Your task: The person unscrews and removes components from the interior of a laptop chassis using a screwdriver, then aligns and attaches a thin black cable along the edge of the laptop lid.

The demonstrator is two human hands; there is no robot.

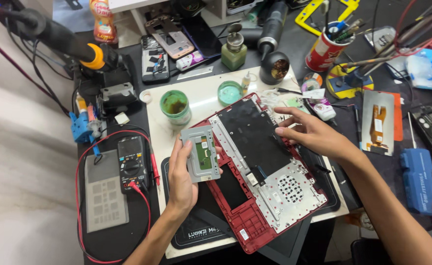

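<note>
— What is the person at the bench doing here?

— The left hand (182, 179) is gripping a grey touchpad module (201, 153), thumb and fingers clamped on its edges, and lifting it just clear of the red laptop shell (243, 223) lying open, underside up, on the white work mat (203, 100). The right hand (310, 133) is resting with its fingers spread and holding nothing, fingertips pressing on the black sheet (253, 135) covering the back of the keyboard.

— Where is the module sitting relative to its bay?

— It is hovering beside the shell's left edge, above and to the left of the dark rectangular opening (230, 189) in the palm rest. I cannot tell whether any ribbon cable is trailing from it.

— What looks risky from where you are standing?

— To my eye, two things. The green circuit board on the module is facing up and bare, so a slipping grip could be dropping it onto the bench or against the green-stained jar (175, 105) standing just beside it. And the bench is crowding in — a multimeter (132, 164) with red leads is lying near the left wrist, a small teal dish (230, 92) is sitting at the shell's top corner — so a careless swing could be knocking liquid onto the exposed metal plate (289, 189).
</note>
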